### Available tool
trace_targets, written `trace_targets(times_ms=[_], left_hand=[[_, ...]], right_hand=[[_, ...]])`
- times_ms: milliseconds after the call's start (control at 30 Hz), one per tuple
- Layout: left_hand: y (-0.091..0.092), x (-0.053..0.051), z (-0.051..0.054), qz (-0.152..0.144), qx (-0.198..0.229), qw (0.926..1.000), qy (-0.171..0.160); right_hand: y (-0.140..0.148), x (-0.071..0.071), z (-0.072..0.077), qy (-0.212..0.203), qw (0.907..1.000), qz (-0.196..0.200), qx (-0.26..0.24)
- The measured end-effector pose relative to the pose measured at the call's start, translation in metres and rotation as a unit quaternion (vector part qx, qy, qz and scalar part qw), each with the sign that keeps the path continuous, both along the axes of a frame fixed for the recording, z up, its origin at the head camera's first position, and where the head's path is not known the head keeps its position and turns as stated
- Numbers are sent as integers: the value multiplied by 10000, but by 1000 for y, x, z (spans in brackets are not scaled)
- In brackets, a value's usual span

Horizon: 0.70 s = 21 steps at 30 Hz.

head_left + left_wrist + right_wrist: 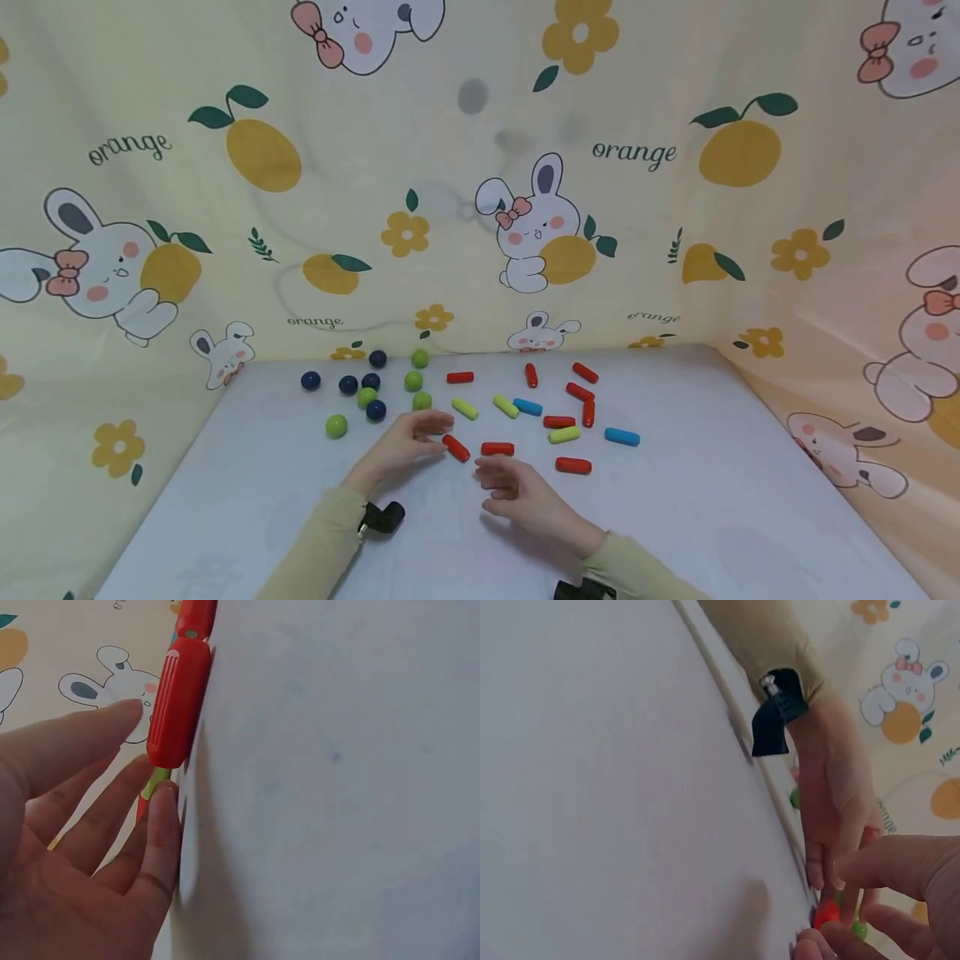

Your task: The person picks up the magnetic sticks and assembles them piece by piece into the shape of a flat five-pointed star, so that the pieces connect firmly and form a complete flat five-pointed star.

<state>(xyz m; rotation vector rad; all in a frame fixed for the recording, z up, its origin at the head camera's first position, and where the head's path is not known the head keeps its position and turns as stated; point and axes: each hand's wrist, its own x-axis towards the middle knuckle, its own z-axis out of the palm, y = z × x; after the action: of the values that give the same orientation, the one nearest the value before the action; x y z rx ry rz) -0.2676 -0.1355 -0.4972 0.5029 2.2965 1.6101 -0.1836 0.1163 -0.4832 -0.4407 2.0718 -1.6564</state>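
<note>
Red stick point(456, 448) between hands point(408, 442) point(528, 498), nearer left.

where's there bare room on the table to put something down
Bare: the white table right of the rightmost blue stick, and front left, left of the left sleeve. Crowded: back left, among green balls and navy balls; right of centre, among red sticks.
</note>
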Motion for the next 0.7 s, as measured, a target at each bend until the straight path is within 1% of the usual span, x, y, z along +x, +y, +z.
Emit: trace_targets(times_ms=[200,400,600,700], left_hand=[[2,4,-1,33,-393,9992,104],[3,8,-1,31,-503,9986,182],[6,10,-1,58,-659,9978,83],[7,11,-3,36,-789,9967,197]], right_hand=[[-2,-4,0,212,9994,-212,145],[-6,-9,0,394,9983,-386,201],[-10,-16,-1,406,9972,-490,397],[-11,-20,-2,478,9962,-500,526]])
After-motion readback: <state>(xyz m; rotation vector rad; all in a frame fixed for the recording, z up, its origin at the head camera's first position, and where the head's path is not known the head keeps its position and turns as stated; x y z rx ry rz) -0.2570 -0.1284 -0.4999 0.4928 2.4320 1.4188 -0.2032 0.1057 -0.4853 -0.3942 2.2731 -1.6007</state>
